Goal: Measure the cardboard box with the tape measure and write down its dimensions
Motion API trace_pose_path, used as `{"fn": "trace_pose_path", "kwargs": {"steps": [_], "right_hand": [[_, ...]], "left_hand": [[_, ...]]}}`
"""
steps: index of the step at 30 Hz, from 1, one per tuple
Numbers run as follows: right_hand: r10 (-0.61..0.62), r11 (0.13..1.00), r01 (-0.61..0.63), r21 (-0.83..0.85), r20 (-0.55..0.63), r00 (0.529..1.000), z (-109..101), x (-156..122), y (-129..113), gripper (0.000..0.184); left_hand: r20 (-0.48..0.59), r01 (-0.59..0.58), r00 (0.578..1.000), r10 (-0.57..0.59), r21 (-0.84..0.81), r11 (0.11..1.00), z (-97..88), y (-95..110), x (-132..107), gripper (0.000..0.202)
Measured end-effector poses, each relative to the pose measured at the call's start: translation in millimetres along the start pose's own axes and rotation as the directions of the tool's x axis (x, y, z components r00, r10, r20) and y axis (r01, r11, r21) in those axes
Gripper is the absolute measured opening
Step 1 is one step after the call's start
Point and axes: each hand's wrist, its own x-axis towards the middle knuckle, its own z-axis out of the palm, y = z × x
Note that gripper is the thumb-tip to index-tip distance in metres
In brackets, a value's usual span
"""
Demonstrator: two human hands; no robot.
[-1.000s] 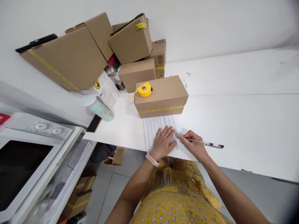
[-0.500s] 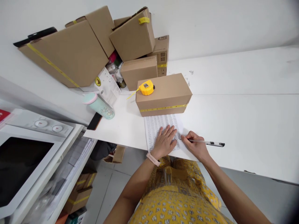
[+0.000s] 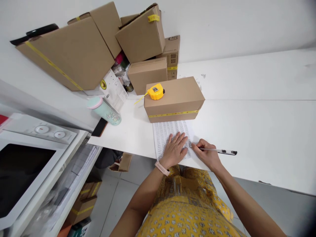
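A printed paper sheet (image 3: 160, 135) with columns of small text lies at the front of the white table. My left hand (image 3: 174, 150) rests flat on it, fingers spread. At the sheet's right edge my right hand (image 3: 206, 154) grips a pen (image 3: 223, 151), its tip down near the paper and its capped-looking end pointing right. Just behind the sheet stands a taped cardboard box (image 3: 172, 103), partly over or against the sheet's far edge; which one I cannot tell. On that box sits a yellow tape measure (image 3: 156, 92) with a short length of tape out to the left.
More cardboard boxes (image 3: 142, 41) are stacked at the back left. A mint tumbler (image 3: 108, 112) stands by a dark flat object (image 3: 99, 127) at the table's left end. Left of the table is a white microwave (image 3: 24, 164) on a shelf. White table surface (image 3: 251, 131) extends right.
The view has shifted very slightly. Both hands stay almost where they were, the left on the sheet and the right holding the pen.
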Motion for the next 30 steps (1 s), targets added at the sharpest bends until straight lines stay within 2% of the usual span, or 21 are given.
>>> {"fn": "trace_pose_path", "kwargs": {"steps": [21,30], "right_hand": [[0.048,0.999,-0.048,-0.007,-0.002,0.999,-1.2,0.9,-2.0,0.039],[0.018,1.0,-0.018,-0.009,-0.006,1.0,-2.2,1.1,-1.6,0.039]], "left_hand": [[0.001,0.001,1.0,-0.001,0.029,1.0,0.0,0.4,-0.3,0.053],[-0.002,-0.001,1.0,0.002,0.025,1.0,-0.6,0.9,0.0,0.053]]}}
